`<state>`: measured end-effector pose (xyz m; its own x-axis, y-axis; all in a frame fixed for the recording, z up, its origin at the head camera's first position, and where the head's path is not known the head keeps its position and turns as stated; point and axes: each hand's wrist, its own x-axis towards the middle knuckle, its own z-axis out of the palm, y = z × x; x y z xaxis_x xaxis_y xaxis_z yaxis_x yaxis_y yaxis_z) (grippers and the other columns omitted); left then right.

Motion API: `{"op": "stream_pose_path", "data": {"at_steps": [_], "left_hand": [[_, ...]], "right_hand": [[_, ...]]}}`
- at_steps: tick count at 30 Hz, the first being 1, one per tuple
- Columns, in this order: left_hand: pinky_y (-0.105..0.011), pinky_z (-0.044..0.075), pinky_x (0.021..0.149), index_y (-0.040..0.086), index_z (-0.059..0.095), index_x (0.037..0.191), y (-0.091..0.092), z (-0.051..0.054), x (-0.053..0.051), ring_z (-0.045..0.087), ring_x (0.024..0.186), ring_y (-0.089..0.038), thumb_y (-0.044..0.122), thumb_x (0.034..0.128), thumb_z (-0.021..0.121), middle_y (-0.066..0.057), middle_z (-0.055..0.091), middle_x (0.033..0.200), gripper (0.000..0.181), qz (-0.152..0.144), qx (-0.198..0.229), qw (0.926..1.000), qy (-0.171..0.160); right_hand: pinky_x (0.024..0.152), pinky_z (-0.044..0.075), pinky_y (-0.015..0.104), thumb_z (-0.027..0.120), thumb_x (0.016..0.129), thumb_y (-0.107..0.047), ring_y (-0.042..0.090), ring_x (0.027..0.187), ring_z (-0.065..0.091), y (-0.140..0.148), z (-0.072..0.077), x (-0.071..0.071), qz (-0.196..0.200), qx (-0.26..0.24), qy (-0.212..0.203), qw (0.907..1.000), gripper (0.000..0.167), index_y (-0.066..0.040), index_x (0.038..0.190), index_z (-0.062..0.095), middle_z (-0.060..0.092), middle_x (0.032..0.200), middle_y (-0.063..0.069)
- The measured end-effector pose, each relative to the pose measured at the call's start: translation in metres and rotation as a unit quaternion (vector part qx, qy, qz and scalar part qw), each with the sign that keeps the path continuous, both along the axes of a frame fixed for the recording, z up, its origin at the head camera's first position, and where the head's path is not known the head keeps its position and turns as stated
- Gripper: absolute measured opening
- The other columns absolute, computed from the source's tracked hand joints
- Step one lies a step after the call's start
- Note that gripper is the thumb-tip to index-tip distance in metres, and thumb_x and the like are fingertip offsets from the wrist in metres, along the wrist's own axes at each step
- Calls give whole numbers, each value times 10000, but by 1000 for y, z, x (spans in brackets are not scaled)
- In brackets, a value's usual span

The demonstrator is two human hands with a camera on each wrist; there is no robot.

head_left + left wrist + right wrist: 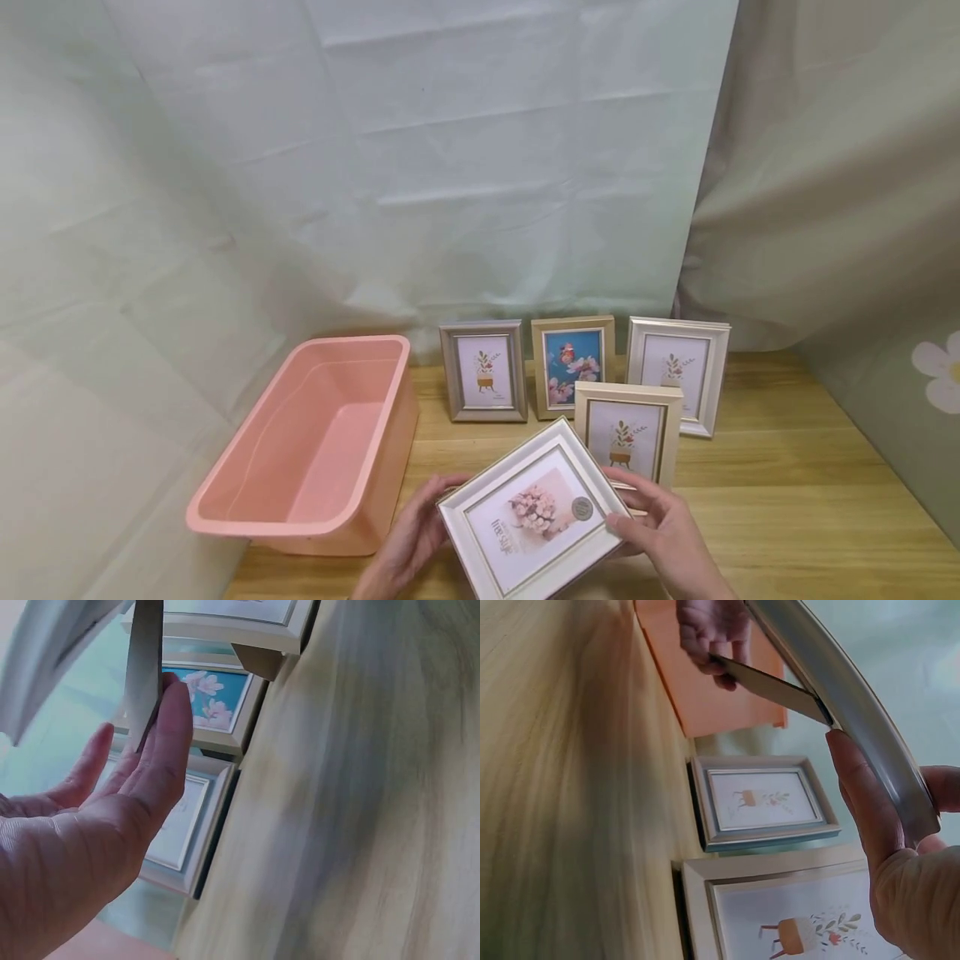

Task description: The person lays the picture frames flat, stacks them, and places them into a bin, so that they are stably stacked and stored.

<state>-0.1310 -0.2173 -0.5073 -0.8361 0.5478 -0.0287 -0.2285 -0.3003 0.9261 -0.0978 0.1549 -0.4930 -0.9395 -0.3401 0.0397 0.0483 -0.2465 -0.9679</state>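
A white picture frame with a pink flower print is held tilted in front of me, its back support leg folded out. My right hand grips its right edge, thumb on the front and fingers behind. At the lower left, my left hand has its fingers at the end of the support leg, which the left wrist view shows lying against them; the thumb stands apart from the leg. Just behind the held frame stands a cream picture frame with a potted-plant print.
Farther back on the wooden table stand a grey-brown frame, a gold frame with a bird print and a silver-white frame. A pink plastic bin stands at the left. Pale cloth hangs behind.
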Motion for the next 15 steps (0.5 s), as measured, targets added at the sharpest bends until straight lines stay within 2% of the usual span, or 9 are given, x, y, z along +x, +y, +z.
{"op": "stream_pose_path", "data": {"at_steps": [4,8,10,12,15], "left_hand": [[-271,602,1010,225,678,1318,1,0,1,734,1153,-71,163,1154,385,98,770,1263,342,325,-75,9994,96],[-268,625,972,163,661,1292,4,0,4,744,1076,-76,62,1098,530,89,771,1172,255,966,-493,9940,-136],[-261,635,929,151,661,1271,7,-1,8,747,1020,-79,31,1070,584,81,768,1113,246,1466,-681,9866,-223],[-262,642,892,150,663,1245,13,-2,12,747,975,-79,3,1041,625,76,756,1067,254,2040,-752,9758,-221],[-259,648,870,176,664,1206,23,-4,21,746,956,-65,-53,998,665,85,747,1060,310,2863,-612,9562,47]], "right_hand": [[735,685,452,612,1012,85,193,963,825,2,-6,-1,-121,13,254,9996,637,-433,1378,676,812,1208,-141],[702,683,431,617,1006,101,169,922,824,4,-12,-2,-301,140,427,9985,661,-439,1383,673,818,1194,-157],[699,683,411,630,1000,96,162,916,821,4,-14,-1,-395,194,329,9985,667,-459,1366,676,821,1178,-164],[697,684,399,637,995,95,162,912,818,3,-16,0,-491,225,236,9983,666,-468,1349,680,826,1163,-157],[693,683,400,641,992,92,171,901,820,0,-17,2,-667,213,101,9975,660,-473,1330,685,831,1148,-145]]}}
